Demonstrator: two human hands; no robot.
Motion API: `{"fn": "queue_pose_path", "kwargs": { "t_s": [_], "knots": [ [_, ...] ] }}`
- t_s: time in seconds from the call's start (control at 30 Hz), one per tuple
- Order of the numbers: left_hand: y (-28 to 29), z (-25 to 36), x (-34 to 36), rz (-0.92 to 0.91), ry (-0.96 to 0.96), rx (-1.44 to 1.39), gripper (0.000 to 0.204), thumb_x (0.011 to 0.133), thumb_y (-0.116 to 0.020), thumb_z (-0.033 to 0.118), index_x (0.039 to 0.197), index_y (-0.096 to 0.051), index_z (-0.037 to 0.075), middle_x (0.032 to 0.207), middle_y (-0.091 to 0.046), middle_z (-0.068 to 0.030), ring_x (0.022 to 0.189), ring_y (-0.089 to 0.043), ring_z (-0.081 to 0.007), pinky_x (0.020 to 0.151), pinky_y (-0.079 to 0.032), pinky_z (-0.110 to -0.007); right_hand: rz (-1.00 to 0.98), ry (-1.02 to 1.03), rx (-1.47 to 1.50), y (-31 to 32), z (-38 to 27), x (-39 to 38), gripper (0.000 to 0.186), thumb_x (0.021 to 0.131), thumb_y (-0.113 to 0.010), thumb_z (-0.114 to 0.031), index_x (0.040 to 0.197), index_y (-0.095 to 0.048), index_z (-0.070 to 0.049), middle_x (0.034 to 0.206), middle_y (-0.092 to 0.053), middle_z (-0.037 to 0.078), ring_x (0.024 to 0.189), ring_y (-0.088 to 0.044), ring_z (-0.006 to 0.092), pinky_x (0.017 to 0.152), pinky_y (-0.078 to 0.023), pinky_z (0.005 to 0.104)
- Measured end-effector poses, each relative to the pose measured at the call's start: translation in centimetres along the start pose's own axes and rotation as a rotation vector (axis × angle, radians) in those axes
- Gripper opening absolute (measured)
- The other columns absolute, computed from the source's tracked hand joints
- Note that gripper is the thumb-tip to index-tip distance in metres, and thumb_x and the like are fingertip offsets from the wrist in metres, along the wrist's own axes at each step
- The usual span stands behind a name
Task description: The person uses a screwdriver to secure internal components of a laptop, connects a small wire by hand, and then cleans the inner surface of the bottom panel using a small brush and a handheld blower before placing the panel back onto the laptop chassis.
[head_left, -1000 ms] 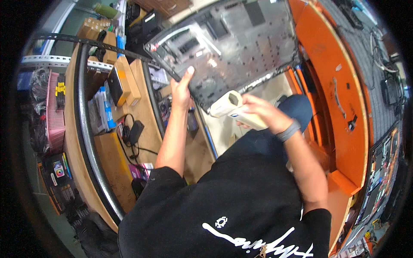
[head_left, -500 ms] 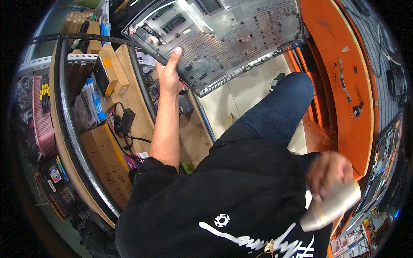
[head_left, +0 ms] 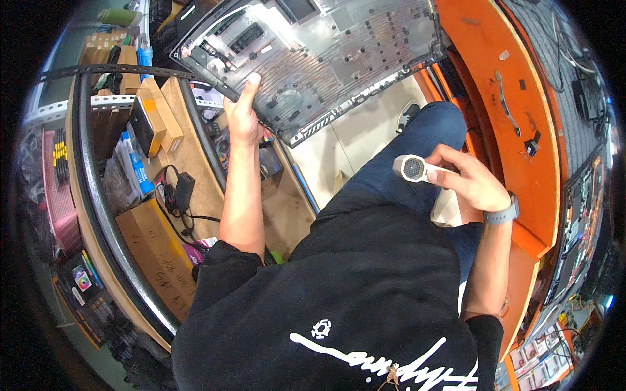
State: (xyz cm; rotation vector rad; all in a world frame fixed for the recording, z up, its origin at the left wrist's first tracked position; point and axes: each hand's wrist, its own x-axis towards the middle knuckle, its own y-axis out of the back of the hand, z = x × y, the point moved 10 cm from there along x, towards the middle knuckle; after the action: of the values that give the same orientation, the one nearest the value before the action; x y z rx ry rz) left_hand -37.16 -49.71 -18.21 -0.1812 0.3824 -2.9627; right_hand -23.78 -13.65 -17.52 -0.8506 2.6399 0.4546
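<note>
My left hand (head_left: 244, 117) grips the near left corner of a black laptop bottom cover (head_left: 326, 72), thumb on top and fingers mostly hidden beneath. The cover is held tilted at the top of the view, its ribbed inner side with screw posts facing me. My right hand (head_left: 471, 176) is closed around a pale hand-held device that looks like a small air blower (head_left: 410, 169). The blower's eight-sided end with dark mesh faces me; the rest of its body is mostly hidden. It hovers over my thigh, apart from the cover.
At left, a wooden shelf (head_left: 189, 143) carries cardboard boxes (head_left: 150, 244) and a black power adapter (head_left: 176, 194) with its cable. An orange drawer unit (head_left: 508, 150) stands at right, below a grey ribbed mat (head_left: 574, 78). An opened laptop (head_left: 577, 215) lies on the right.
My right hand has swung up and inward from the lower right, bringing the blower over my thigh with its mesh end turned towards me. The cover, still in my left hand, appears slightly farther left.
</note>
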Motion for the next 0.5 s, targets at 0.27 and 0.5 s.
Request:
{"fn": "queue_pose_path", "kwargs": {
  "t_s": [0.27,0.5],
  "knots": [
    [-0.2,-0.2,0.0,-0.016,0.010,0.004,0.042,0.095,-0.066,0.013,0.133,-0.055,0.000,0.124,-0.065,-0.0124,0.111,-0.064,-0.0241,0.099,-0.050,-0.039,-0.521,-0.051,0.658,-7.3,-0.7,2.7,0.029,0.100,-0.058,-0.033,0.110,-0.059,-0.006,0.091,-0.066,0.004,0.079,-0.065,0.0112,0.067,-0.053,0.0260],
    [0.1,-0.1,-0.6,0.043,0.062,-0.024,0.040,0.092,-0.071,0.015,0.128,-0.060,0.002,0.119,-0.067,-0.0085,0.108,-0.064,-0.0209,0.097,-0.049,-0.036,-0.610,0.576,1.395,-2.5,-2.5,-9.2,0.027,0.095,-0.060,-0.021,0.109,-0.064,0.002,0.101,-0.069,0.018,0.086,-0.069,0.0274,0.070,-0.057,0.0370]
  ]
}}
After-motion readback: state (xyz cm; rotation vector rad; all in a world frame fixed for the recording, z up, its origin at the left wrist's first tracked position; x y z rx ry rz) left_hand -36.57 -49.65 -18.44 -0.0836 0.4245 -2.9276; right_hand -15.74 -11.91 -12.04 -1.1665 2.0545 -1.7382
